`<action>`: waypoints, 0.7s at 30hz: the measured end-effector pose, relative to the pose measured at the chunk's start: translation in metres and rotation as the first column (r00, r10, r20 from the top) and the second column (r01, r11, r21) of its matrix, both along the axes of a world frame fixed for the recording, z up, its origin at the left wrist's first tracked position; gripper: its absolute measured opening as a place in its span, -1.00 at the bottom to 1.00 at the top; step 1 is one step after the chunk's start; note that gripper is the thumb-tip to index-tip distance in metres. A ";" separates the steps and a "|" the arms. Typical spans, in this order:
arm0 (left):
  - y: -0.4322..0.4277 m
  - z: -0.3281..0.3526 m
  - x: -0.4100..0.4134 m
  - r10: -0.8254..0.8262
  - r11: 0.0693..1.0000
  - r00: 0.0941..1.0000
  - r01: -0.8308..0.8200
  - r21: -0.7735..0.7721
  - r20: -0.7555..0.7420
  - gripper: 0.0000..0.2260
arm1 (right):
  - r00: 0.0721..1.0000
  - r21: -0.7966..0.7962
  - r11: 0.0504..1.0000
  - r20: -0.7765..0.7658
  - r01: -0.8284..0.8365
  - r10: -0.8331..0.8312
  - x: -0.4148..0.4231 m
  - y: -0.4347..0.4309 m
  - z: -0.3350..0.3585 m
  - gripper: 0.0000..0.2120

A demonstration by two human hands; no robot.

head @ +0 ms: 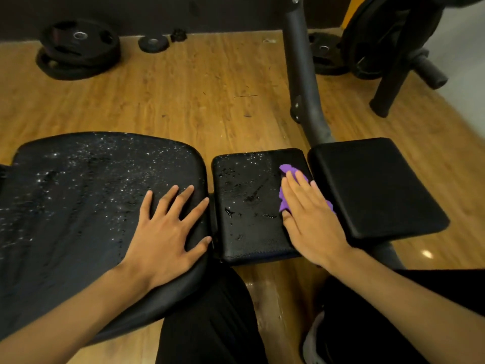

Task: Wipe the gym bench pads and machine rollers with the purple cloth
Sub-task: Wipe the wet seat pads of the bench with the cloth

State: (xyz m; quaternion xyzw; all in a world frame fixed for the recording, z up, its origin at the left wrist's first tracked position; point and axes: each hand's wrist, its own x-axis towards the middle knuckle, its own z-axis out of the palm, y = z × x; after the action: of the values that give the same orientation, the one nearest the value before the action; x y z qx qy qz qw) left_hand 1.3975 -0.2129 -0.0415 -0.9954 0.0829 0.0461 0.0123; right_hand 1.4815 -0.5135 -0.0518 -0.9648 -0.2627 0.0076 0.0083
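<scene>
Three black bench pads lie side by side. The large left pad (78, 195) is speckled with droplets, and my left hand (168, 229) rests flat on its right end with fingers spread. The middle pad (249, 206) is wet on its left part and dry on a strip at the right. My right hand (312, 219) presses the purple cloth (284, 203) flat against the middle pad's right side, fingers straight; most of the cloth is hidden under the hand. The right pad (375, 185) looks dry.
A dark curved frame tube (301, 74) rises behind the pads. Stacked weight plates (78, 48) and a smaller plate (153, 43) lie on the wooden floor at the back left. More plates and a machine leg (388, 74) stand at the back right. My knees are below the pads.
</scene>
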 end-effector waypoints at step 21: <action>-0.005 -0.012 0.008 0.024 0.999 0.999 -0.022 -0.043 0.045 -0.24 | 0.997 0.062 0.998 -0.072 -0.034 0.038 0.100 0.037 0.002 -0.46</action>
State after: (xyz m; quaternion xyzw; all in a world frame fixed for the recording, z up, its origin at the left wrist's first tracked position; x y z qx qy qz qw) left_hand 1.4050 -0.2174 -0.0536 -0.9971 0.0720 0.0216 -0.0077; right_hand 1.5811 -0.4767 -0.0501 -0.9583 -0.2798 0.0350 0.0470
